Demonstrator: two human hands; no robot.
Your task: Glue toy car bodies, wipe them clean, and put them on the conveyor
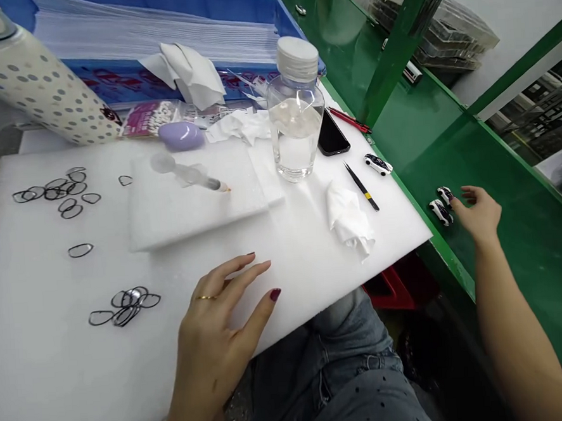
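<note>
My left hand (pixel 221 322) hovers over the near edge of the white foam sheet (pixel 43 371), fingers apart and holding nothing. Out to the right, my right hand (pixel 480 213) is over the green surface (pixel 517 266), its thumb at one of two small white-and-black toy cars (pixel 446 195). The second car (pixel 440 213) lies just beside it. Whether the thumb grips the car or only touches it is hard to tell. Another toy car (pixel 378 164) sits at the foam's right edge. Black rubber rings lie in two loose groups (pixel 54 189) (pixel 127 305) on the left.
A clear bottle (pixel 297 117) of liquid stands mid-table, near a phone (pixel 333 134), tweezers (pixel 361 186) and crumpled tissue (pixel 348 219). A syringe (pixel 190 175) rests on a foam block (pixel 195 209). Behind are a blue bin (pixel 293 19) and a dotted container (pixel 40 85). A green post (pixel 394 45) rises at right.
</note>
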